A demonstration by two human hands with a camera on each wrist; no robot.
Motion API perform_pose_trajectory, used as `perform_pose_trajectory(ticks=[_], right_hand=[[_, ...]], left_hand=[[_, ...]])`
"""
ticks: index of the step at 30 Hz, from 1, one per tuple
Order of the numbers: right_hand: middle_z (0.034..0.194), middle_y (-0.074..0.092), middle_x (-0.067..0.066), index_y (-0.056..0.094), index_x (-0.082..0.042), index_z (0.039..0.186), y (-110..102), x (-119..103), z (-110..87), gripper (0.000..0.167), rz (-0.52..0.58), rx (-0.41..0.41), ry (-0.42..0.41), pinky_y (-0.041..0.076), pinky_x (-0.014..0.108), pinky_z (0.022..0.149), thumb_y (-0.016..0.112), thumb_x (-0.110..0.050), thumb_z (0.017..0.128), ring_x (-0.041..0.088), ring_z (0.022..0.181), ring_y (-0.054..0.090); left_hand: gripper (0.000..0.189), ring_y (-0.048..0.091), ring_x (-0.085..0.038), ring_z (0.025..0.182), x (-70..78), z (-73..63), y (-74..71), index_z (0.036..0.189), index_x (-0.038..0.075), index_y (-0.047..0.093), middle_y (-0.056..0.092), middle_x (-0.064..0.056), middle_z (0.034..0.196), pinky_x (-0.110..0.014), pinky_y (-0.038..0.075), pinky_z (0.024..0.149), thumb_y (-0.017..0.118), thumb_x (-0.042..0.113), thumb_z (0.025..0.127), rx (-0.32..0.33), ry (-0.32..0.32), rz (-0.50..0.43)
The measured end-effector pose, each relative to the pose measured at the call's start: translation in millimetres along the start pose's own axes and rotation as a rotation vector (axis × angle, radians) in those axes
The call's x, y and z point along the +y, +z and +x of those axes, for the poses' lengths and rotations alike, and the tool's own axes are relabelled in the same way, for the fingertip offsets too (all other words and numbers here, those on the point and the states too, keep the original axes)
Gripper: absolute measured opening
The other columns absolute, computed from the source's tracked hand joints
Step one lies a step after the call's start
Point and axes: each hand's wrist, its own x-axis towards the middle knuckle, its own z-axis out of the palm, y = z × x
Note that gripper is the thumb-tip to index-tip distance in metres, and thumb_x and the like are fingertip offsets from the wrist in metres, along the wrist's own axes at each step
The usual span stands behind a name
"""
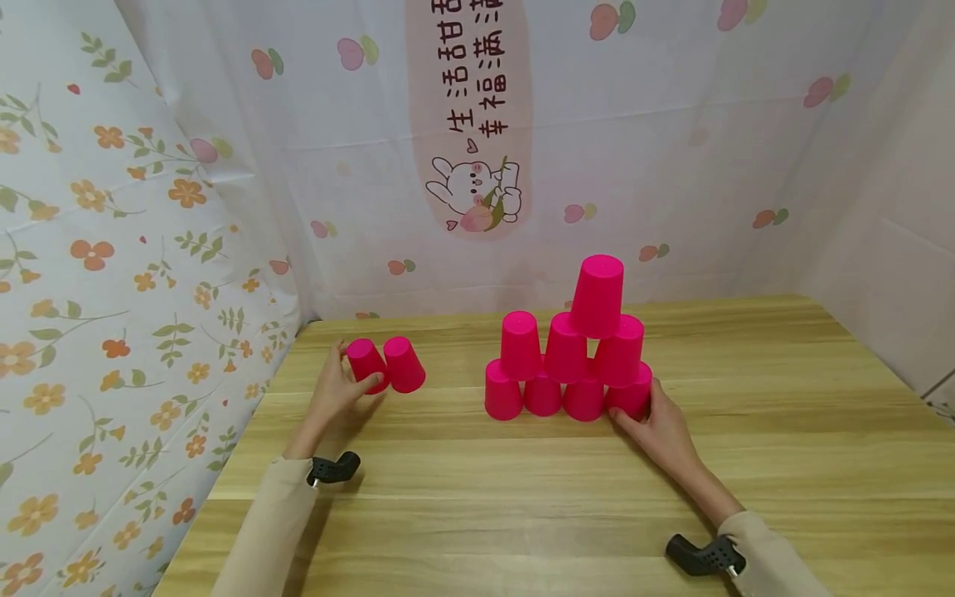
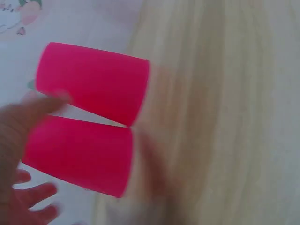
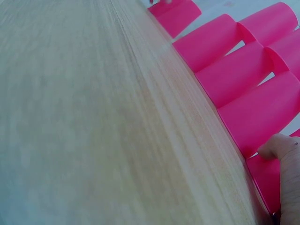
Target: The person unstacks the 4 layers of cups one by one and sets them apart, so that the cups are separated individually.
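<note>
Two upside-down pink cups stand side by side at the left: a left cup (image 1: 364, 358) and a right cup (image 1: 405, 365). My left hand (image 1: 339, 385) is around the left cup, its thumb in front and fingers behind. In the left wrist view the thumb is blurred and the fingers (image 2: 37, 197) are spread beside the cup. Farther right rises a pyramid of upside-down pink cups: several in the bottom row, three in the middle row (image 1: 564, 350), one top cup (image 1: 598, 294). My right hand (image 1: 664, 427) holds the bottom row's right-end cup (image 1: 630, 396), thumb at its front.
The wooden table (image 1: 477, 514) reaches back to a white printed curtain (image 1: 656, 174) close behind the cups. A flowered cloth (image 1: 134, 332) hangs along the left side. Bare wood separates the cup pair from the pyramid.
</note>
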Motion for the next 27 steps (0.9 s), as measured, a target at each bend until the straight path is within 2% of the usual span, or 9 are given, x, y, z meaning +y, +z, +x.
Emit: perform_pose_trajectory(ticks=[3, 6, 11, 14, 17, 19, 21, 23, 27], right_hand=[[0.102, 0.06, 0.022, 0.042, 0.006, 0.124, -1, 0, 0.4, 0.059, -0.001, 0.007, 0.004, 0.045, 0.044, 0.071, 0.073, -0.013, 0.077, 0.032, 0.087, 0.057], [0.101, 0.06, 0.022, 0.043, 0.006, 0.124, -1, 0, 1.4, 0.059, 0.003, 0.008, 0.006, 0.045, 0.044, 0.071, 0.073, -0.014, 0.077, 0.032, 0.086, 0.057], [0.101, 0.06, 0.021, 0.043, 0.006, 0.122, 1, 1, 2.1, 0.056, 0.015, 0.002, 0.011, 0.046, 0.044, 0.071, 0.072, -0.015, 0.078, 0.032, 0.086, 0.058], [0.102, 0.06, 0.021, 0.043, 0.006, 0.122, 1, 1, 1.9, 0.056, 0.019, 0.003, 0.016, 0.046, 0.045, 0.073, 0.072, -0.014, 0.078, 0.033, 0.087, 0.058], [0.102, 0.06, 0.022, 0.043, 0.006, 0.122, 1, 0, 0.7, 0.056, 0.013, 0.001, 0.02, 0.046, 0.047, 0.073, 0.072, -0.014, 0.078, 0.034, 0.088, 0.058], [0.102, 0.06, 0.023, 0.043, 0.007, 0.122, 0, 0, 0.0, 0.057, 0.008, 0.002, 0.021, 0.046, 0.047, 0.073, 0.072, -0.015, 0.078, 0.034, 0.088, 0.058], [0.101, 0.06, 0.023, 0.043, 0.007, 0.122, -1, 0, 0.3, 0.057, 0.007, 0.004, 0.017, 0.046, 0.047, 0.073, 0.072, -0.015, 0.078, 0.034, 0.088, 0.058], [0.102, 0.06, 0.023, 0.043, 0.007, 0.123, -1, 0, 0.9, 0.058, 0.007, 0.006, 0.01, 0.046, 0.047, 0.073, 0.072, -0.014, 0.077, 0.034, 0.088, 0.058], [0.101, 0.06, 0.021, 0.043, 0.006, 0.124, -2, 0, -0.7, 0.059, 0.007, 0.007, -0.004, 0.046, 0.044, 0.071, 0.073, -0.014, 0.077, 0.032, 0.087, 0.058]], left_hand=[[0.089, 0.018, -0.044, 0.131, 8.6, 2.6, -9.0, 0.142, -0.007, 0.019, 0.028, -0.03, 0.14, -0.061, 0.02, 0.103, 0.071, 0.03, 0.08, 0.066, 0.015, 0.043], [0.087, 0.009, -0.043, 0.134, 20.4, 3.0, -19.3, 0.142, -0.005, 0.022, 0.025, -0.028, 0.142, -0.064, 0.016, 0.102, 0.069, 0.036, 0.08, 0.121, 0.069, 0.06], [0.081, 0.006, -0.04, 0.136, 41.1, 0.4, -30.8, 0.142, -0.001, 0.026, 0.024, -0.025, 0.144, -0.063, 0.013, 0.103, 0.067, 0.036, 0.082, 0.131, 0.144, 0.066], [0.074, 0.016, -0.037, 0.135, 57.5, -2.5, -32.2, 0.141, 0.002, 0.031, 0.03, -0.019, 0.144, -0.061, 0.018, 0.103, 0.066, 0.034, 0.084, 0.132, 0.175, 0.018], [0.062, 0.03, -0.033, 0.13, 79.4, -6.6, -29.7, 0.138, 0.003, 0.037, 0.038, -0.015, 0.14, -0.057, 0.025, 0.103, 0.065, 0.026, 0.087, 0.137, 0.22, -0.1], [0.056, 0.036, -0.032, 0.126, 96.7, -9.6, -26.6, 0.136, 0.002, 0.04, 0.042, -0.015, 0.137, -0.054, 0.029, 0.102, 0.064, 0.018, 0.088, 0.12, 0.261, -0.178], [0.052, 0.038, -0.034, 0.124, 122.0, -15.2, -25.3, 0.134, -0.002, 0.041, 0.043, -0.019, 0.135, -0.054, 0.031, 0.101, 0.063, 0.01, 0.088, 0.081, 0.297, -0.216], [0.051, 0.039, -0.036, 0.123, 147.6, -21.2, -24.3, 0.132, -0.005, 0.041, 0.044, -0.021, 0.134, -0.054, 0.031, 0.101, 0.063, 0.006, 0.087, 0.041, 0.338, -0.208], [0.049, 0.043, -0.029, 0.122, 164.4, -16.2, -9.4, 0.129, -0.002, 0.048, 0.05, -0.016, 0.13, -0.049, 0.036, 0.099, 0.067, 0.01, 0.085, 0.07, 0.475, -0.161]])
